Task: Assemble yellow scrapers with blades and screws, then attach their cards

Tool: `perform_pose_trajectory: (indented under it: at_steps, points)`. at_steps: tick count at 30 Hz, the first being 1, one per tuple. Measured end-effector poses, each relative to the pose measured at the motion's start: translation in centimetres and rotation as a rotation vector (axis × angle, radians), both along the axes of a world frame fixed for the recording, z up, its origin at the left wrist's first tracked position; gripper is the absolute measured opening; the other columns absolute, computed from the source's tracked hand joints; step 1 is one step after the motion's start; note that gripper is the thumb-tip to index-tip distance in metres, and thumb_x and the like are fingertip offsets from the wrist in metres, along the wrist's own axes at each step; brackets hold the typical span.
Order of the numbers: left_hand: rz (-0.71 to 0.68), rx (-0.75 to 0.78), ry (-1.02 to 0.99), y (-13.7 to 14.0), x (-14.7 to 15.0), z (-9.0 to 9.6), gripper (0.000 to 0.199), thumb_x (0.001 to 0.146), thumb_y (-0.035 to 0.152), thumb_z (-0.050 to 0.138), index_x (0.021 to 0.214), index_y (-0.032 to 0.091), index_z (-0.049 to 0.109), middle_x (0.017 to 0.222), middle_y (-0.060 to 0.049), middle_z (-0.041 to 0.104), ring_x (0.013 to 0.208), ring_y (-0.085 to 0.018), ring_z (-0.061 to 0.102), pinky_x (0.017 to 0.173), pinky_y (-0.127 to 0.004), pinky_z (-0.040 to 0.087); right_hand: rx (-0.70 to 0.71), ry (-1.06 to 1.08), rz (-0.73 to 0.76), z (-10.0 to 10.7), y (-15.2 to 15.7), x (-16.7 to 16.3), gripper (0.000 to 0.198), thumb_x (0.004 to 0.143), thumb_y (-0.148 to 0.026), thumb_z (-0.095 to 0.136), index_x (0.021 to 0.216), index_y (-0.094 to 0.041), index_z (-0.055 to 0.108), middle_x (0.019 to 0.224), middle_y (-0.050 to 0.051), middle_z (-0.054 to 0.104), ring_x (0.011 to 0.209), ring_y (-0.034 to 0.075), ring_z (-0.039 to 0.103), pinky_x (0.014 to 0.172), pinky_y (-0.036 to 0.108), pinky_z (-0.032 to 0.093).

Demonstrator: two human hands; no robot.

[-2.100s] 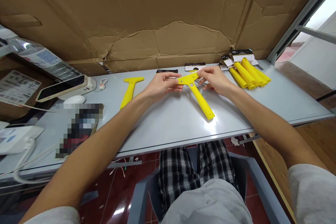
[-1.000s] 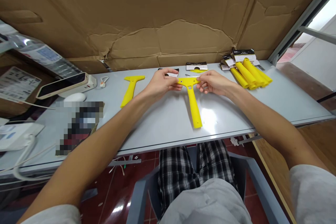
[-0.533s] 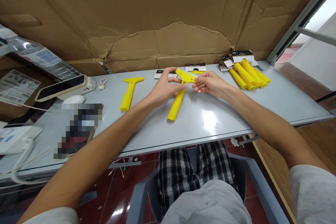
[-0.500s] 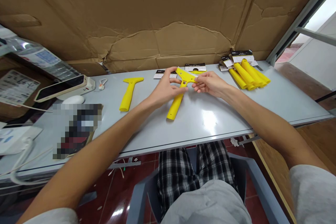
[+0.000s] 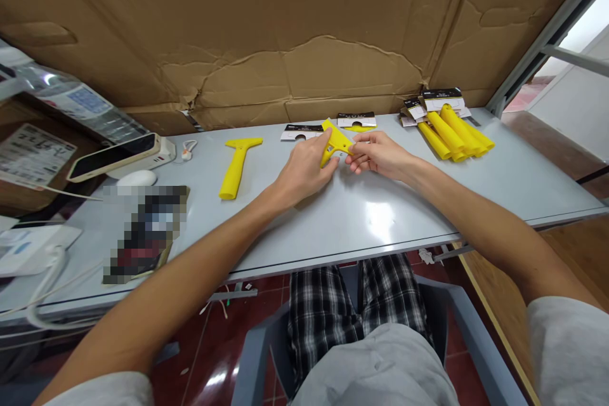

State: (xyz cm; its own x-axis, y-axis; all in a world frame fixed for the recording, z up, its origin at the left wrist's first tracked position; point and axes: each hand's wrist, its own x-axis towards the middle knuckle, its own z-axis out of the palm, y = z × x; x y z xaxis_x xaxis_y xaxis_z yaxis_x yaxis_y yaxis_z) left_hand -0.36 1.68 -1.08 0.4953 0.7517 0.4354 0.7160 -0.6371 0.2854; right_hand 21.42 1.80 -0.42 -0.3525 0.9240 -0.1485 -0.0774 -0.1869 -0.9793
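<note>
A yellow plastic scraper [image 5: 339, 138] with a wide T-shaped head is held over the middle of the table. My left hand [image 5: 307, 165] is closed around it near the neck and covers most of the handle. With thumb and fingers, my right hand [image 5: 378, 153] pinches the right end of the head. Another yellow scraper [image 5: 234, 171] lies to the left, its head toward the back. Behind my hands are a black-and-white header card [image 5: 301, 132] and a second card [image 5: 356, 119] with a yellow piece under it.
At the back right lies a pile of yellow scrapers [image 5: 451, 133] with cards. A phone [image 5: 114, 157] on a stand, a white mouse [image 5: 137, 178], a blurred-out item [image 5: 147, 235] and a bottle [image 5: 78, 101] occupy the left. A cardboard sheet [image 5: 304, 32] stands behind the grey table [image 5: 404, 216].
My left hand has shifted from the scraper's head to wrap around its neck and handle. The handle, visible before, is now mostly hidden. My right hand stays at the head's right end.
</note>
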Motion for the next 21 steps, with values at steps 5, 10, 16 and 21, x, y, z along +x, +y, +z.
perform_pose_trajectory:
  at_steps: [5,10,16,21]
  points:
    - [0.008,-0.016,0.006,0.5,-0.4,-0.2,0.049,0.101,0.026,0.057,0.145,0.007,0.067,0.103,-0.015,0.078,0.088,-0.029,0.068,0.085,-0.040,0.051,0.006,-0.012,0.014,-0.6,0.1,-0.2,0.013,0.097,-0.016,0.069,0.091,-0.015,0.057,0.085,0.010,0.075,0.066,0.012,0.071,0.061,0.022,0.060]
    - [0.065,-0.159,-0.245,1.1,-0.8,0.4,0.047,0.090,0.025,0.069,0.136,0.016,0.075,0.099,-0.009,0.077,0.078,-0.023,0.065,0.082,-0.036,0.051,0.005,-0.038,-0.022,-0.1,0.2,0.0,0.037,0.105,-0.053,0.064,0.107,-0.015,0.062,0.085,0.011,0.076,0.068,0.018,0.074,0.062,0.029,0.061]
    - [-0.068,-0.885,-0.844,1.4,-0.8,2.2,0.031,0.072,0.018,0.083,0.102,0.016,0.075,0.081,-0.001,0.061,0.052,-0.008,0.046,0.045,-0.023,0.032,0.432,-0.564,-0.121,0.0,1.2,1.6,0.038,0.104,-0.049,0.065,0.105,-0.013,0.074,0.080,0.008,0.074,0.062,0.013,0.063,0.065,0.027,0.050]
    - [-0.179,-1.187,-1.109,2.3,-1.2,2.2,0.033,0.067,0.012,0.084,0.092,0.016,0.063,0.084,0.003,0.060,0.048,0.000,0.039,0.036,-0.013,0.026,0.808,-0.970,-0.040,-1.9,2.2,2.5,0.023,0.093,-0.019,0.065,0.108,-0.013,0.081,0.093,0.008,0.077,0.081,0.015,0.062,0.087,0.029,0.046]
